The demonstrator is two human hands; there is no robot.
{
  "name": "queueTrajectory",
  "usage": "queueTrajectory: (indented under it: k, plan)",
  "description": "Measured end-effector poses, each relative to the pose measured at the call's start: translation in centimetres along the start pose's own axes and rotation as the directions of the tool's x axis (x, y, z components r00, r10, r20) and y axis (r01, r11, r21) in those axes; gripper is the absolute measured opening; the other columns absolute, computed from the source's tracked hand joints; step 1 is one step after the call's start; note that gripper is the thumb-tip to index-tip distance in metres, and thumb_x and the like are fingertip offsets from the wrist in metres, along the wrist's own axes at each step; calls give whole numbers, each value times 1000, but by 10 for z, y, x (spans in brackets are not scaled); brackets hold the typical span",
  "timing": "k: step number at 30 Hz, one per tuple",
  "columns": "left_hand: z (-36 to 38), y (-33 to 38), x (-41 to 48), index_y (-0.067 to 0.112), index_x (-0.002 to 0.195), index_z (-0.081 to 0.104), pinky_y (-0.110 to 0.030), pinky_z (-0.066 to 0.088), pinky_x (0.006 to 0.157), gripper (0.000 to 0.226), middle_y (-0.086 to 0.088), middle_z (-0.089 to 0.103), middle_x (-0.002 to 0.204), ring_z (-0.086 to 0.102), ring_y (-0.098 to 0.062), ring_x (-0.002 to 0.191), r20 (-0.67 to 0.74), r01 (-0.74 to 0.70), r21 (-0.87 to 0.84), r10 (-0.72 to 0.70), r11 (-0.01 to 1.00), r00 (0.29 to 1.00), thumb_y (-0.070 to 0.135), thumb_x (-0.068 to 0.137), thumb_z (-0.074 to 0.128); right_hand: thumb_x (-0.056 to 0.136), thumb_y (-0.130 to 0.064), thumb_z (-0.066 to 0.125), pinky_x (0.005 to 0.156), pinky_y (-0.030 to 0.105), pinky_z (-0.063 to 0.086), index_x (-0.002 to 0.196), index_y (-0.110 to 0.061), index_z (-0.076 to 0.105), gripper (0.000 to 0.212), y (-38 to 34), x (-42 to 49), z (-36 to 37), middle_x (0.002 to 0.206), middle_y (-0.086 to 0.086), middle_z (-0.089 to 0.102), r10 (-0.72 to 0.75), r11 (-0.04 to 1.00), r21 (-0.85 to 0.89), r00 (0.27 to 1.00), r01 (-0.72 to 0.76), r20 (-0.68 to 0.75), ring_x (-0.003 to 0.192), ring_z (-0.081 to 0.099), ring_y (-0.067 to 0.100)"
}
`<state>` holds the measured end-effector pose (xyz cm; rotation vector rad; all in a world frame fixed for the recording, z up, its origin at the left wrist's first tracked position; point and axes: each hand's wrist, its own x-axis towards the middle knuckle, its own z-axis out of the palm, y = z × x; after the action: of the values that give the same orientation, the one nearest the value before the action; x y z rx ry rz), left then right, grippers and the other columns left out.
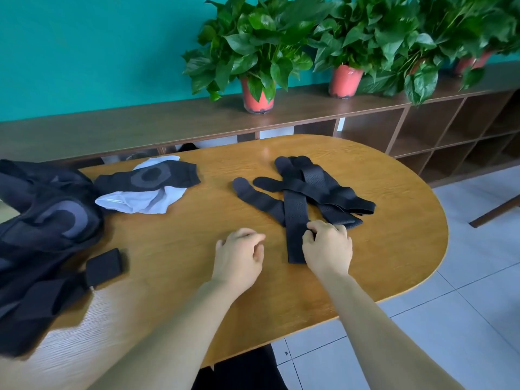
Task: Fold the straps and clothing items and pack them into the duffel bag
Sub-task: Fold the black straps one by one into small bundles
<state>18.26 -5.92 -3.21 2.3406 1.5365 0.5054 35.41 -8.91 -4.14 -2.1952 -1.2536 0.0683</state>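
A: Two heaps to sort. Far left, a dark bundle (42, 220) hanging over the table (183, 291) edge, probably the duffel bag with clothing on it, hard to tell. Just beside it, a black knee sleeve (152, 175) lying across a white garment (146, 201).

B: And nearer the middle?

A: Left grip (239, 254) above bare wood, fingers loosely curled, holding nothing. Right of that, right grip (327, 246) curled onto the edge of one long strap (295, 220), pinching it about midway along. Behind, the remaining straps (318, 187) crossed in a loose pile, at least one lying over the long strap's far end.

B: So how to fold it well?

A: Draw it clear of the pile first, or risk dragging the others along. Then pin the near end with the left grip, bring the far end over, match the edges, press flat. Fold again until short enough to pack. Keep it low to the table throughout, to avoid twists.
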Motion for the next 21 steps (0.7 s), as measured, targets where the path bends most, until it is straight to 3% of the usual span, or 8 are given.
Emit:
queueTrajectory:
  k: [2, 4, 7, 12, 16, 21]
  plan:
    - [1, 2, 5, 28, 128, 58, -37, 28, 103, 32, 11, 51, 130, 45, -9, 121, 1, -8, 1, 8, 1000, 1000, 25, 98, 45, 89, -14, 50, 64, 28, 40, 105, -16, 69, 26, -3, 7, -4, 94, -2, 69, -29, 999, 19, 998, 30, -62, 102, 50, 21]
    - [2, 4, 12, 28, 128, 58, -37, 29, 102, 32, 10, 52, 129, 46, -10, 121, -1, -11, -3, 11, 1000, 1000, 25, 98, 46, 87, -13, 51, 59, 28, 40, 102, -15, 69, 24, -7, 21, -10, 91, -1, 68, -62, 997, 28, 990, 66, -125, 98, 51, 21]
    - [3, 6, 21, 28, 129, 58, -34, 28, 99, 32, 10, 53, 128, 46, -10, 119, 1, -21, -15, 21, 1000, 1000, 25, 98, 46, 90, -17, 53, 72, 37, 47, 114, -15, 65, 28, -12, 52, -15, 104, 4, 67, -83, 996, 4, 990, 84, -115, 108, 47, 25]
    - [2, 3, 38, 29, 127, 59, -34, 30, 99, 32, 13, 53, 126, 50, -9, 112, -14, -28, -28, 28, 999, 1000, 24, 98, 47, 93, -39, 51, 100, 41, 32, 134, -15, 46, 47, -15, 98, -10, 132, 7, 52, -60, 968, -228, 979, 104, 193, 128, 33, 31]
    - [0, -8, 47, 30, 128, 58, -36, 31, 100, 32, 13, 52, 127, 51, -8, 110, -10, -7, -8, 7, 1000, 1000, 25, 98, 47, 94, -43, 48, 102, 44, 28, 136, -17, 40, 51, -11, 116, 1, 135, 7, 48, 28, 948, -309, 944, 79, 328, 129, 29, 31]
    - [3, -20, 49, 32, 128, 57, -38, 31, 103, 32, 14, 52, 128, 52, -7, 109, 8, 28, -1, -28, 1000, 1000, 28, 99, 46, 92, -39, 53, 101, 46, 27, 133, -20, 43, 47, -6, 122, 5, 133, 7, 49, 18, 936, -341, 955, 87, 295, 127, 31, 30]
